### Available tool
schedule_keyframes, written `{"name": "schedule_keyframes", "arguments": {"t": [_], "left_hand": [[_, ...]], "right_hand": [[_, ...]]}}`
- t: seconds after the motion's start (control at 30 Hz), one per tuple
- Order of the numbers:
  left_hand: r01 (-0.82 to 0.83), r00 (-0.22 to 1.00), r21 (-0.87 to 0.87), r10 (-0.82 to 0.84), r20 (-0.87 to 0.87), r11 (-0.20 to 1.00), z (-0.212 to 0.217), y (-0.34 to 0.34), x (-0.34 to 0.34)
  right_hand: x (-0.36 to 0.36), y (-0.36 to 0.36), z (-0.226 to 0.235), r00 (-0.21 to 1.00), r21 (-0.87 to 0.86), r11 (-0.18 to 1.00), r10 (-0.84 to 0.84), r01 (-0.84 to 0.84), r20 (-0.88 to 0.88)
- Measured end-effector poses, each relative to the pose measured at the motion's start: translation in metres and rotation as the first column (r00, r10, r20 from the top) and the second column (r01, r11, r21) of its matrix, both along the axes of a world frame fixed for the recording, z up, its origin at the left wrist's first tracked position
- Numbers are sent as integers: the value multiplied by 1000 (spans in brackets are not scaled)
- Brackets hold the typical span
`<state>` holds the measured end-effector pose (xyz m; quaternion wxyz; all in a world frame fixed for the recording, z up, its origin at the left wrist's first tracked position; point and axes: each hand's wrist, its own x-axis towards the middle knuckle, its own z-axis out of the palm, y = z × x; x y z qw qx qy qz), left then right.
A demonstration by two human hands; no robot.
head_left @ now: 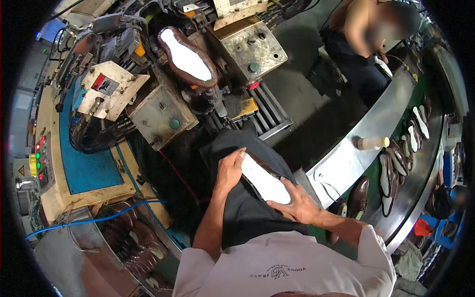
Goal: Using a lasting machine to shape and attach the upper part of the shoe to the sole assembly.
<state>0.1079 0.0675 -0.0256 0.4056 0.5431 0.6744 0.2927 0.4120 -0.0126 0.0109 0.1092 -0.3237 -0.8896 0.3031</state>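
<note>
Here, a brown shoe (262, 179) on its last is lying sole-up across the person's dark-trousered lap, its white insole board facing the camera, apparently so the bottom can be checked. The left hand (230, 171) is closing its grip round the toe end, while the right hand (297, 204) is cupping the heel. A second lasted shoe (187, 55) is sitting inverted on the machine (163, 111) ahead; more are riding the curved conveyor (376, 123).

Dark brown shoe (264, 179) with a plain white insole, held against black trousers (247, 208); above it a second brown shoe (187, 55), white-soled, on the grey machine (163, 111); left of it a blue panel (84, 158), tan-edged
</note>
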Motion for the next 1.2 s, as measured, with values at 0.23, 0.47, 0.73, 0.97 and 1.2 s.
{"name": "schedule_keyframes", "arguments": {"t": [0.23, 0.47, 0.73, 0.97, 1.2], "left_hand": [[140, 989, -83, -136, 56, 987, -24, 23, -8], [173, 981, -110, -161, 111, 979, -40, 39, -8], [143, 957, -14, -134, 256, 990, -30, 57, -51], [-410, 367, -88, 253, 895, 908, 128, 240, -136], [-269, 526, 39, 113, 843, 962, 143, 199, -142]], "right_hand": [[-2, 12, 16, 998, -4, 1000, -26, 26, -60], [-5, 15, 24, 998, -14, 999, -49, 49, -25], [-4, 23, 33, 992, -66, 992, -111, 107, -57], [-23, 100, 86, 947, 205, 926, -294, 316, -132], [-138, 238, 140, 963, 419, 879, -142, 230, -229]]}}
